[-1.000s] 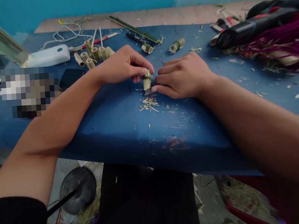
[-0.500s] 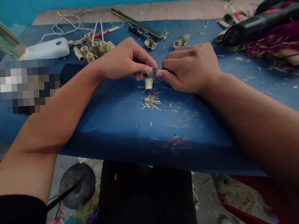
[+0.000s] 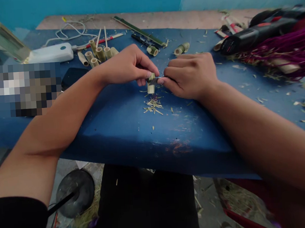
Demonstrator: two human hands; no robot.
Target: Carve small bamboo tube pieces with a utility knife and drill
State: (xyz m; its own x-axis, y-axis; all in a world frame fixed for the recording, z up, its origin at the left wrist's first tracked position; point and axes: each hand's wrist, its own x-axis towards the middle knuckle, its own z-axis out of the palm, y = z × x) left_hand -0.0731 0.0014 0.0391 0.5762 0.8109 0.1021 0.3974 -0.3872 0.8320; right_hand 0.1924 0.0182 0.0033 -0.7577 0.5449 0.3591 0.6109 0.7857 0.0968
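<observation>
Between the thumb and fingers of my left hand (image 3: 132, 65) is a short bamboo piece (image 3: 151, 88), held upright over the blue tabletop (image 3: 116, 112). Its lower part is pale and scraped, with some green near the top. My right hand (image 3: 191, 73) is closed on a knife, its handle hidden in the fist. The dark knife blade (image 3: 153, 81) lies against the side of the bamboo, close to my left fingertips. Thin bamboo shavings (image 3: 153, 106) lie in a small heap just in front of the piece.
Several cut bamboo tubes (image 3: 99, 53) stand behind my left hand, near a white power bank (image 3: 50, 53) with a cable. Behind lie a marker (image 3: 141, 40), a green bamboo strip (image 3: 139, 30) and loose bamboo pieces (image 3: 181, 49). A black power tool (image 3: 251, 35) and purple strands (image 3: 280, 53) are at right.
The blade sits slightly lower along the bamboo, and my right hand has shifted a little left and down. The whole view has tilted up slightly. Both holds are unchanged.
</observation>
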